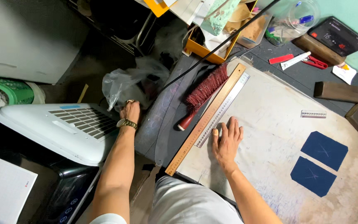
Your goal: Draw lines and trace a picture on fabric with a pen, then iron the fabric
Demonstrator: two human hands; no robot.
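Clear plastic bag (131,85): held bunched in the closed fingers of the left hand (130,111), off the table's left edge, above a white appliance (63,128). Right hand (227,141): laid flat, fingers spread, on the worn work board (270,120), touching the rulers. Wooden ruler (206,120) and metal ruler (222,110) are laid side by side; a red brush (201,93) is placed just left of them. Two blue fabric pieces (318,162) are lying well right of the hand.
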